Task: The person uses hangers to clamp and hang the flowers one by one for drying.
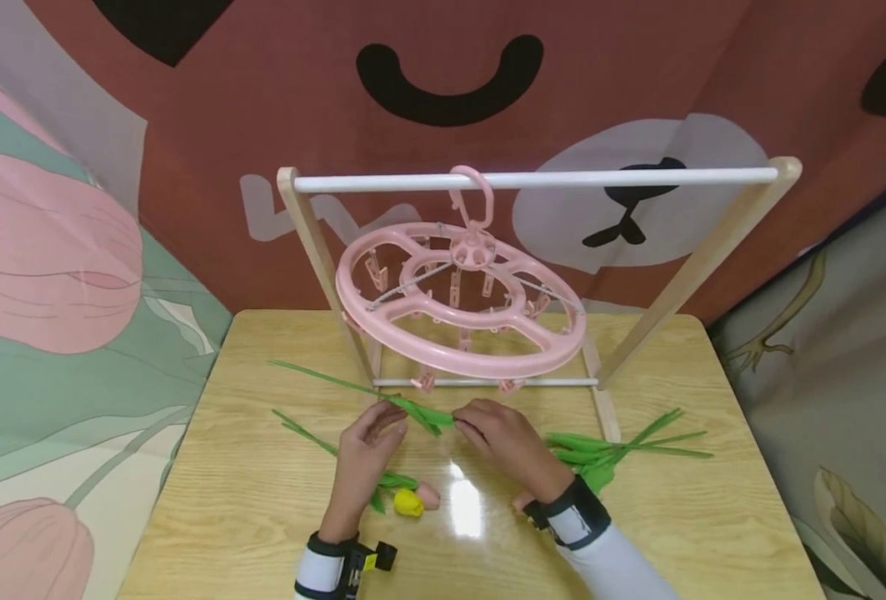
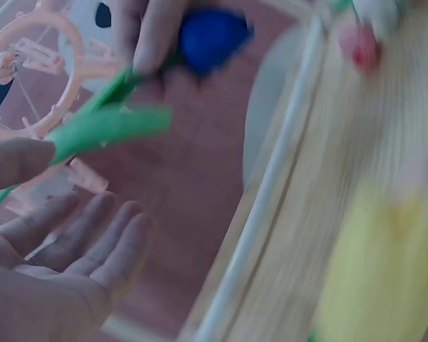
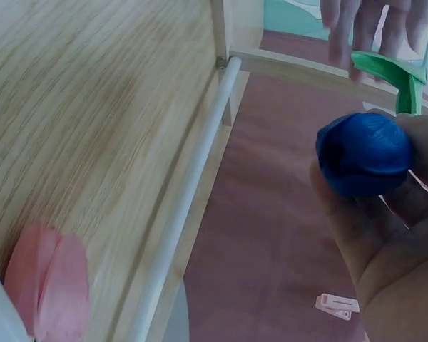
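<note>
A blue artificial tulip (image 3: 364,153) is held between the two hands above the table, below the front rim of the pink hanger. My right hand (image 1: 510,442) pinches it just under the bloom, which shows in both wrist views but is hidden behind the fingers in the head view. On its stem, by the green leaves (image 1: 420,412), my left hand (image 1: 367,450) has its thumb and a finger, the other fingers loosely spread. The long thin stem end points out to the left. Below the left hand lie a yellow tulip (image 1: 408,502) and a pink tulip (image 1: 429,496).
A round pink clip hanger (image 1: 473,362) with several clips hangs from the white bar (image 1: 563,178) of a wooden rack (image 1: 683,271). More green-stemmed tulips (image 1: 600,454) lie at right, partly behind the right forearm. The rack's low white bar (image 1: 488,382) crosses behind the hands.
</note>
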A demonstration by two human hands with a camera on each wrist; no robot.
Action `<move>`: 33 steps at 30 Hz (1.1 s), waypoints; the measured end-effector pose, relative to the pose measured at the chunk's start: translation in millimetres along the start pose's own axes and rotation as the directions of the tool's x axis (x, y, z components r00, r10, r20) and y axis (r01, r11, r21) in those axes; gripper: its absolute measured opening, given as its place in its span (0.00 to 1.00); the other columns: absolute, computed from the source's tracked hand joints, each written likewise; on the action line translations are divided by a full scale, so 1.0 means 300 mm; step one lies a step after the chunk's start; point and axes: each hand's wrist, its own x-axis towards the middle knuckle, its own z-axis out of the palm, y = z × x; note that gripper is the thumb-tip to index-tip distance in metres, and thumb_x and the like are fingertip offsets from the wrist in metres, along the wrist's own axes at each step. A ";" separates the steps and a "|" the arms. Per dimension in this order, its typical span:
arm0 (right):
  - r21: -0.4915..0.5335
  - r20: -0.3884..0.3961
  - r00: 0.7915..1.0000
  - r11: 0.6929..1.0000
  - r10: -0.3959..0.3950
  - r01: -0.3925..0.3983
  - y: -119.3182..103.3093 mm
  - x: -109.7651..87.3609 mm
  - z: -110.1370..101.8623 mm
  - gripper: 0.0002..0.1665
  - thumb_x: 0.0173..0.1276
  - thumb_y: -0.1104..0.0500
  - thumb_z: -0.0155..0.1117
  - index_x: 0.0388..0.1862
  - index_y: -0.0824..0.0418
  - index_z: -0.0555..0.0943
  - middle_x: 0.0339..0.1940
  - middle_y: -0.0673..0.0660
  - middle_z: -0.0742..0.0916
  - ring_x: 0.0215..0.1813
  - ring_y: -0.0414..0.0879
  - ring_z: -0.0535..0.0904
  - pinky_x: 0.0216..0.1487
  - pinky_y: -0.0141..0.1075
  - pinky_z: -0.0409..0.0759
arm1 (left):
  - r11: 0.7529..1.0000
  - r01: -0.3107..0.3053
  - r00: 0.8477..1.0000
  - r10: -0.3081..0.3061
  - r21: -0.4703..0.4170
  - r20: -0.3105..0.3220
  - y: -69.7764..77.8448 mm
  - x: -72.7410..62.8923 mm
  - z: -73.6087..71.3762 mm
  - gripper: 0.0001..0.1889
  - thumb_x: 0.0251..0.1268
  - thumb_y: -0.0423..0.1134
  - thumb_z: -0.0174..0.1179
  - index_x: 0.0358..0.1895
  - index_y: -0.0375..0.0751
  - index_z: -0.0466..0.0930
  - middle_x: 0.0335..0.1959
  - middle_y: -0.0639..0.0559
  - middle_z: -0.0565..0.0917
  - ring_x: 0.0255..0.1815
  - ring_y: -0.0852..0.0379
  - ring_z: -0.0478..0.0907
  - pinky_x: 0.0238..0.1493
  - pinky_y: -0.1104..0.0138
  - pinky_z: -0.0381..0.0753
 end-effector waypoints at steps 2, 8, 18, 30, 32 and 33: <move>0.021 -0.001 1.000 1.000 -0.008 0.008 -0.006 0.007 0.002 0.09 0.77 0.57 0.63 0.51 0.55 0.87 0.44 0.48 0.89 0.47 0.40 0.86 0.50 0.34 0.88 | 0.990 0.028 0.999 -0.023 -0.142 0.036 -0.002 -0.003 0.025 0.23 0.71 0.30 0.64 0.67 0.32 0.76 0.64 0.37 0.82 0.64 0.45 0.81 0.61 0.64 0.85; 0.087 0.035 0.999 0.996 -0.014 0.011 -0.009 0.024 0.004 0.09 0.79 0.58 0.60 0.50 0.55 0.86 0.42 0.46 0.87 0.43 0.36 0.82 0.47 0.30 0.86 | 0.879 -0.008 1.000 0.019 -0.478 0.018 -0.013 0.000 0.102 0.22 0.74 0.27 0.58 0.69 0.26 0.72 0.58 0.43 0.87 0.60 0.51 0.85 0.64 0.62 0.83; 0.184 0.085 0.994 0.980 0.064 -0.079 -0.042 0.044 -0.023 0.26 0.79 0.59 0.59 0.73 0.57 0.72 0.64 0.57 0.83 0.63 0.48 0.81 0.63 0.44 0.84 | 0.809 -0.064 0.996 0.020 -0.584 -0.081 -0.012 -0.001 0.145 0.19 0.74 0.25 0.57 0.62 0.15 0.71 0.47 0.47 0.87 0.50 0.51 0.88 0.56 0.63 0.88; 0.415 -0.063 0.998 0.910 0.031 -0.002 -0.148 0.082 -0.135 0.51 0.75 0.60 0.65 0.87 0.48 0.47 0.87 0.56 0.56 0.84 0.57 0.56 0.80 0.58 0.63 | 0.896 -0.196 0.979 0.158 -0.398 -0.127 0.008 -0.019 0.150 0.14 0.77 0.28 0.56 0.58 0.20 0.74 0.50 0.37 0.84 0.52 0.54 0.86 0.56 0.62 0.88; 0.478 -0.078 0.997 0.878 0.025 0.016 -0.165 0.093 -0.141 0.51 0.74 0.63 0.64 0.87 0.51 0.47 0.85 0.59 0.62 0.81 0.57 0.63 0.79 0.53 0.68 | 0.917 -0.225 0.973 0.193 -0.328 -0.128 0.015 -0.022 0.153 0.14 0.77 0.29 0.56 0.58 0.21 0.75 0.50 0.33 0.82 0.52 0.55 0.86 0.56 0.62 0.88; 0.510 -0.086 0.996 0.860 0.025 0.023 -0.174 0.099 -0.144 0.52 0.73 0.64 0.65 0.87 0.52 0.47 0.83 0.60 0.64 0.80 0.58 0.65 0.78 0.51 0.69 | 0.923 -0.239 0.969 0.210 -0.301 -0.127 0.020 -0.024 0.155 0.14 0.77 0.29 0.56 0.58 0.21 0.75 0.50 0.32 0.82 0.52 0.56 0.86 0.55 0.62 0.88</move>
